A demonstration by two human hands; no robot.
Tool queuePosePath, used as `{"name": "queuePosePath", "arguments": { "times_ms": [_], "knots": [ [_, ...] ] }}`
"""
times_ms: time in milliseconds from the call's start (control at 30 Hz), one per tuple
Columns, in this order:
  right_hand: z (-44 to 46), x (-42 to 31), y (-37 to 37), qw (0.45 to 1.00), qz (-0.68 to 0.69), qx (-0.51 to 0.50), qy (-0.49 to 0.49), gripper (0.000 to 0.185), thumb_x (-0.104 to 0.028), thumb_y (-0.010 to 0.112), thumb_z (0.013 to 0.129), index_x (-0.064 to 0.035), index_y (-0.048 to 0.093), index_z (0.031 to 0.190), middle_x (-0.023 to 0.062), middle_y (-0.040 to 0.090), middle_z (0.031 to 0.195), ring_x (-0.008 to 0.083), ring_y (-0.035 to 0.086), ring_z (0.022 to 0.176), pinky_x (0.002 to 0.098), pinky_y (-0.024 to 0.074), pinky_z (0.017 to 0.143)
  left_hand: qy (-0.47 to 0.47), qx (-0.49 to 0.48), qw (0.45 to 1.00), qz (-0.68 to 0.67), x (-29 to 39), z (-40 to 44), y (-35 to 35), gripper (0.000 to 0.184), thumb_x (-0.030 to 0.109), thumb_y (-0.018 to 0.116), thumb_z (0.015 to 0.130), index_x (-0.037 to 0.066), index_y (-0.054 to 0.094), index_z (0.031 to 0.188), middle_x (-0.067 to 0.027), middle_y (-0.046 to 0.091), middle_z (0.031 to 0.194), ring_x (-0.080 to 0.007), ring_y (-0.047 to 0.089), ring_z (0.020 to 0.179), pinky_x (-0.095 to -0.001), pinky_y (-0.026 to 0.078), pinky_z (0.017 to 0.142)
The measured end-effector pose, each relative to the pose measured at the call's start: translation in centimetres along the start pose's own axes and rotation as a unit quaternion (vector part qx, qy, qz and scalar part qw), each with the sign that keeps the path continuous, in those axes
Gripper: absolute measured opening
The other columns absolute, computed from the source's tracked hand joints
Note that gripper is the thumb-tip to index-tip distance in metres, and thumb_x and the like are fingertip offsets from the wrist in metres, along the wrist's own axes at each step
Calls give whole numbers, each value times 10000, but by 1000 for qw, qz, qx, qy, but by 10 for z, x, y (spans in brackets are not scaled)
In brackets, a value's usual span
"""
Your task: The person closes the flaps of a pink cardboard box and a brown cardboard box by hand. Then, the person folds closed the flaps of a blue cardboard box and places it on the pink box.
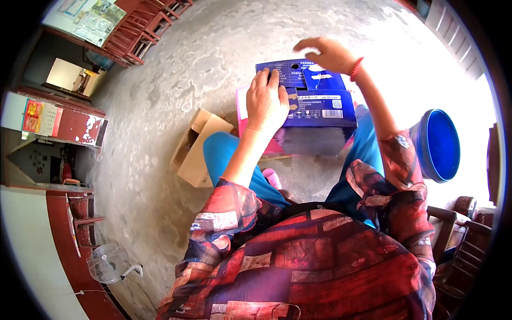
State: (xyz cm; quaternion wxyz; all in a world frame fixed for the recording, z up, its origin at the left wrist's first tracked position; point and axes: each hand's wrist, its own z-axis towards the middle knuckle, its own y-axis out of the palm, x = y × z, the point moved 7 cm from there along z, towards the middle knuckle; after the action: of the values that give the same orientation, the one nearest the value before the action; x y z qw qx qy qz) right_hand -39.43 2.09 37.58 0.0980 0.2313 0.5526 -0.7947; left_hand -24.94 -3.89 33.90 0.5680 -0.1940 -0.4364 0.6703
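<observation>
A dark blue cardboard box (320, 125) with white print and a barcode stands in front of me, between my knees. Its top flaps (288, 74) appear folded over, with a round hole in one of them. My left hand (266, 104) lies on the box's left side, fingers stretched over the top edge and holding nothing. Raised over the far right corner, my right hand (329, 55) has its fingers apart and nothing in them; a red bracelet circles that wrist. Something pink (241, 109) shows under and beside the box.
An open brown carton (205, 152) rests on the concrete floor (154, 138) by my left knee. To the right stands a blue bucket (442, 145). A fan (108, 263) is at the lower left, wooden chairs (133, 34) line the far left wall, and more wooden furniture (464, 250) is at lower right.
</observation>
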Motion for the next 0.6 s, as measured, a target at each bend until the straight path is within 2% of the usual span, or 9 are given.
{"name": "queuePosePath", "arguments": {
  "times_ms": [67,200,233,267,400,467,500,533,600],
  "knots": [
    [-12,11,-28,984,-59,157,-56,284,-151,506,791,-105,591,1059,125,614,1013,287,576,942,349,429,868,8,16,1000,-5,4,2,-8,358,134,521,770,-14,548,1095,-201,514,1145,-344,466,1087,-393,356,952],
    [-47,25,-19,951,-194,239,10,331,-282,491,846,-140,542,1141,103,474,1239,281,432,1159,459,329,958,-33,-39,997,-62,-6,19,-12,345,167,550,762,22,573,1074,-172,536,1103,-326,473,1060,-376,365,939],
    [-51,27,16,964,-242,34,105,419,-347,464,859,-134,481,1220,90,351,1347,273,299,1262,516,250,997,-11,-6,998,-57,-8,16,-3,363,157,545,756,9,550,1088,-207,498,1133,-345,455,1076,-398,369,933],
    [-62,21,36,981,-160,72,88,474,-346,415,893,-109,389,1303,113,294,1387,274,197,1314,400,192,1060,13,26,998,-53,-9,14,5,382,147,541,751,-3,527,1102,-242,460,1164,-364,436,1093,-420,373,927],
    [-65,35,41,989,-83,87,85,502,-350,412,897,-89,356,1322,126,281,1391,270,203,1312,377,201,1059,-91,-38,978,-187,-30,15,28,632,176,535,797,1,247,1331,-256,244,1356,-376,222,1277,-409,193,1060],
    [-63,41,39,988,-84,100,82,498,-357,401,902,-92,357,1322,119,283,1392,258,207,1312,363,206,1059,-196,-69,873,-442,-31,11,30,667,58,559,787,15,200,1348,-225,298,1328,-299,299,1236,-370,407,909],
    [-65,46,40,987,83,111,75,534,-417,378,896,-104,348,1329,118,265,1401,259,197,1316,363,209,1055,-284,-81,775,-558,-31,2,34,706,10,566,782,26,163,1361,-206,361,1289,-259,394,1177,-331,495,813],
    [-67,49,41,959,247,120,66,573,-476,355,890,-116,339,1335,116,247,1411,260,186,1320,363,213,1052,-294,-81,765,-567,-37,1,37,733,3,574,777,29,139,1367,-193,397,1254,-246,438,1123,-322,496,810],
    [-76,56,46,929,329,132,107,591,-465,381,885,-95,322,1342,104,211,1429,234,182,1322,326,198,1055,-316,-80,744,-584,-49,-2,43,788,-10,589,767,34,93,1378,-168,468,1182,-221,526,1016,-305,497,802]
  ]
}}
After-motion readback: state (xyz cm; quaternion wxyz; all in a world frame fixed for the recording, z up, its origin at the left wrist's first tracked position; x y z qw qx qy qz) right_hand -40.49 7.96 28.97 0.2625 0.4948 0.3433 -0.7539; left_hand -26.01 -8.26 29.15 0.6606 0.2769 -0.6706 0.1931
